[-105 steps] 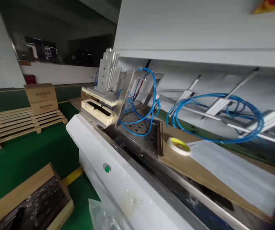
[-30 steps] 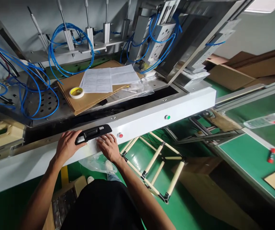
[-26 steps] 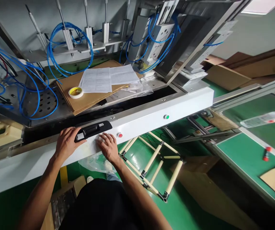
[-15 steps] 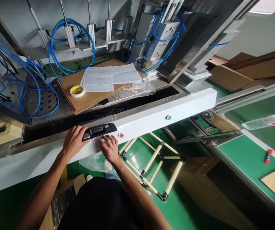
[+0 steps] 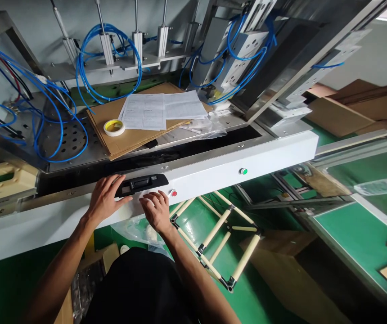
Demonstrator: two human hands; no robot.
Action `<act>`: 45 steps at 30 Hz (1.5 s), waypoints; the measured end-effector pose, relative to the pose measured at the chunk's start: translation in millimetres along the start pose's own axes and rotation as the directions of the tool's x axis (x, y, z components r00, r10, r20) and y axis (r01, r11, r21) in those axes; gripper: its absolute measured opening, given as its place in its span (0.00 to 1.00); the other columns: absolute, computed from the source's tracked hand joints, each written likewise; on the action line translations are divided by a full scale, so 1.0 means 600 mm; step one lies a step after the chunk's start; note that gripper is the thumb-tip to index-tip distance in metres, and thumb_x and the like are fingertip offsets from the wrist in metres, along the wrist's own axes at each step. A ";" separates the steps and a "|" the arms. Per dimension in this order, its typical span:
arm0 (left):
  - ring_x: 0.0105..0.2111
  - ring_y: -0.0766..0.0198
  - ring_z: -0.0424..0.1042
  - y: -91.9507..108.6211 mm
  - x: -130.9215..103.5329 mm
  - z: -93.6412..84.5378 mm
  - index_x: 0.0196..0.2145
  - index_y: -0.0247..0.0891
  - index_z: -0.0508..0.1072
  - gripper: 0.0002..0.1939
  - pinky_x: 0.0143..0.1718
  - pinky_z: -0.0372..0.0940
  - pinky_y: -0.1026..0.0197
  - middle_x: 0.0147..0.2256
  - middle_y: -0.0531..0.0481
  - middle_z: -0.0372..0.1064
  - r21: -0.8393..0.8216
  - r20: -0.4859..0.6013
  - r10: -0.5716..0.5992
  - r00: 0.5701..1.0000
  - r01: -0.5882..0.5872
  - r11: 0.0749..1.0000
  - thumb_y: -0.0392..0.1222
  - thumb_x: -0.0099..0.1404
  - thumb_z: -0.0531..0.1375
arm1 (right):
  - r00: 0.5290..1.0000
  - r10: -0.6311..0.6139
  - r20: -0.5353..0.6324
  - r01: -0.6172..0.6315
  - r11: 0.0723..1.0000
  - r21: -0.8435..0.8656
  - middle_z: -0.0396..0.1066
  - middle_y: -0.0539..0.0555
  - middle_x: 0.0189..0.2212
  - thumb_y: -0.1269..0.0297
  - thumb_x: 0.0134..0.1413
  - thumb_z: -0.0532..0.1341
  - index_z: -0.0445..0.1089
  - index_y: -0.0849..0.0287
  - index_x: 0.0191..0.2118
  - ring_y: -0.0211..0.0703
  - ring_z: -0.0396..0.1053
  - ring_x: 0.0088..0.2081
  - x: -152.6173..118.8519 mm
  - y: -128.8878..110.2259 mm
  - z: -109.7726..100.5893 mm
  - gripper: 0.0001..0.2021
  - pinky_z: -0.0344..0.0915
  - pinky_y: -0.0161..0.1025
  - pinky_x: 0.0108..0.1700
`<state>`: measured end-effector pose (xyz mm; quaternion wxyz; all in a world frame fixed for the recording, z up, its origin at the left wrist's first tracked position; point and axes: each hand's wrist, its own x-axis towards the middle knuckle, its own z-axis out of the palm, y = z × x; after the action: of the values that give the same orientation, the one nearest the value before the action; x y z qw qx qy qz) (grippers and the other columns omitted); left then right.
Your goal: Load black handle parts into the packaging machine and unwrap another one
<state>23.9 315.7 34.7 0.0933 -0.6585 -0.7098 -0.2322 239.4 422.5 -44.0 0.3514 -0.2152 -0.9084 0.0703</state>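
A long black plastic trim panel (image 5: 142,182) with a recessed pocket and a small switch lies along the white front beam (image 5: 210,175) of a machine. My left hand (image 5: 105,198) is at the panel's left end, its fingertips at the upper edge and its thumb spread away below. My right hand (image 5: 156,210) rests at the beam just under the panel's right half. Its fingers are bent and apart, with nothing visible in them. Whether those fingertips touch the panel I cannot tell.
A red button (image 5: 173,193) is right beside my right hand; a green button (image 5: 244,171) sits farther right. Behind the beam lie cardboard sheets (image 5: 104,141), printed papers (image 5: 146,110) and a tape roll (image 5: 114,128). Coiled blue hoses (image 5: 82,67) hang there. A tube frame (image 5: 215,227) stands below.
My left thumb has moved away from the panel and the left fingers have loosened. My right hand has barely moved. The whole view has shifted slightly.
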 end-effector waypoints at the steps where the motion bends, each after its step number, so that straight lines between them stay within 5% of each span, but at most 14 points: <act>1: 0.56 0.44 0.72 -0.001 -0.015 -0.006 0.64 0.38 0.66 0.33 0.57 0.67 0.45 0.57 0.35 0.72 -0.021 -0.034 -0.007 0.999 0.006 1.000 0.56 0.67 0.66 | 1.000 -0.006 0.006 0.006 1.000 0.000 0.79 0.52 0.44 0.69 0.70 0.60 0.75 0.50 0.52 0.45 0.70 0.50 0.007 0.000 -0.005 0.11 0.56 0.49 0.65; 4: 0.56 0.44 0.73 0.001 -0.066 -0.014 0.57 0.39 0.71 0.27 0.59 0.67 0.44 0.56 0.36 0.74 -0.016 -0.052 0.005 0.999 -0.006 1.000 0.55 0.66 0.68 | 0.998 -0.059 0.024 0.059 0.998 0.000 0.78 0.52 0.41 0.71 0.70 0.61 0.73 0.49 0.58 0.45 0.70 0.45 0.030 0.006 -0.016 0.16 0.57 0.47 0.61; 8: 0.53 0.50 0.75 0.006 -0.102 0.000 0.44 0.41 0.76 0.05 0.58 0.69 0.47 0.51 0.41 0.78 0.020 -0.127 -0.005 0.992 0.007 1.000 0.38 0.70 0.64 | 0.989 -0.137 0.057 0.136 0.991 0.010 0.77 0.53 0.40 0.72 0.69 0.61 0.70 0.48 0.63 0.47 0.68 0.43 0.061 0.018 -0.020 0.21 0.58 0.46 0.54; 12: 0.50 0.54 0.76 0.004 -0.105 0.009 0.41 0.41 0.76 0.05 0.54 0.70 0.50 0.47 0.43 0.78 -0.019 -0.233 -0.097 0.968 0.095 0.995 0.34 0.71 0.60 | 0.986 -0.159 0.050 0.158 0.987 0.017 0.76 0.53 0.37 0.71 0.70 0.60 0.71 0.51 0.62 0.47 0.67 0.40 0.079 0.025 -0.020 0.19 0.58 0.45 0.50; 18: 0.49 0.47 0.74 0.019 -0.130 0.029 0.45 0.39 0.75 0.16 0.53 0.69 0.46 0.46 0.38 0.75 0.121 -0.276 -0.141 0.951 0.180 0.976 0.50 0.65 0.70 | 0.988 -0.146 0.043 0.145 0.989 0.022 0.76 0.53 0.37 0.70 0.71 0.59 0.71 0.51 0.60 0.47 0.67 0.40 0.067 0.018 -0.020 0.16 0.58 0.46 0.49; 24: 0.39 0.54 0.73 0.027 -0.153 0.055 0.38 0.41 0.76 0.05 0.46 0.66 0.49 0.39 0.42 0.74 0.242 -0.446 -0.120 0.887 0.249 0.938 0.33 0.66 0.65 | 0.988 -0.145 0.046 0.144 0.989 0.024 0.75 0.53 0.37 0.70 0.70 0.59 0.73 0.53 0.51 0.46 0.66 0.40 0.041 0.011 -0.021 0.10 0.58 0.46 0.47; 31: 0.43 0.51 0.74 0.048 -0.138 0.067 0.46 0.41 0.79 0.13 0.50 0.65 0.49 0.42 0.41 0.76 0.205 -0.381 -0.075 0.921 0.163 0.965 0.43 0.64 0.70 | 0.995 -0.099 0.001 0.099 0.993 0.059 0.75 0.52 0.38 0.71 0.68 0.61 0.73 0.53 0.51 0.45 0.66 0.42 0.036 0.002 -0.023 0.10 0.58 0.45 0.48; 40: 0.43 0.53 0.75 0.033 -0.119 0.058 0.41 0.44 0.80 0.07 0.51 0.64 0.49 0.41 0.45 0.78 0.186 -0.450 -0.054 0.891 0.153 0.971 0.36 0.65 0.69 | 0.994 -0.103 0.038 0.101 0.994 0.048 0.77 0.53 0.38 0.71 0.69 0.60 0.72 0.53 0.52 0.46 0.69 0.41 0.041 0.004 -0.029 0.10 0.60 0.45 0.48; 45: 0.55 0.48 0.74 0.022 -0.098 0.047 0.40 0.40 0.75 0.04 0.61 0.65 0.41 0.47 0.41 0.76 -0.024 -0.371 -0.073 0.926 0.069 0.997 0.33 0.69 0.61 | 0.989 -0.125 0.077 0.122 0.992 0.041 0.77 0.58 0.52 0.70 0.70 0.57 0.72 0.55 0.49 0.51 0.68 0.58 0.072 -0.001 -0.034 0.08 0.57 0.51 0.62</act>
<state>48.5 276.5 -13.0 0.2141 -0.5771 -0.7013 -0.3597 224.5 440.6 -2.6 0.3228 -0.1493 -0.9317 0.0735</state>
